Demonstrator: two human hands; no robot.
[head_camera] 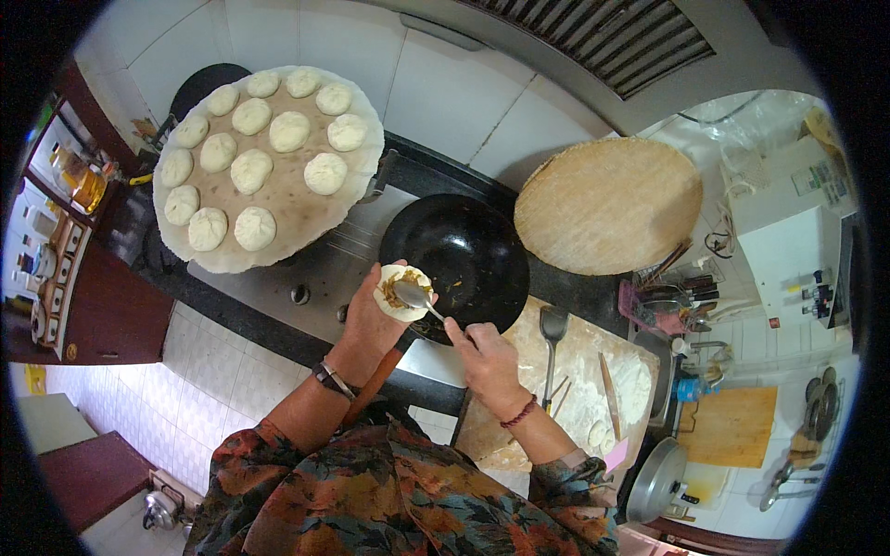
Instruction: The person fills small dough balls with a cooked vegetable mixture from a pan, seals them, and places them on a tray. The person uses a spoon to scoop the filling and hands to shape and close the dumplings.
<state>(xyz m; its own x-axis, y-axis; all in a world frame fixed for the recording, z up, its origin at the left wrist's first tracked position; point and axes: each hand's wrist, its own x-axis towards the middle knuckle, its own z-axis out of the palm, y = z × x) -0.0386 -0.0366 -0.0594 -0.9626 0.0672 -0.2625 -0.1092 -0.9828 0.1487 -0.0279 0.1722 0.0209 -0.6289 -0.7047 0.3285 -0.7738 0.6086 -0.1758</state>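
My left hand (368, 309) cups a round dough wrapper (401, 314) with brown chopped filling (395, 285) on it, above the near left rim of a black wok (452, 257). In my right hand (487, 358) is the handle of a metal spoon (411, 295), its bowl pressed on the filling. Scraps of food cling inside the wok. To the upper left, a round cloth-lined tray (292, 198) carries several filled buns (252, 172), spaced apart, with pleats visible on some.
A floured wooden board (511, 434) at right bears a spatula (553, 326), a rolling pin (610, 396), a flour heap (633, 389) and small dough pieces (601, 436). Behind it, a round woven lid (612, 205) leans on the tiles. A metal pot lid (655, 481) stands at lower right.
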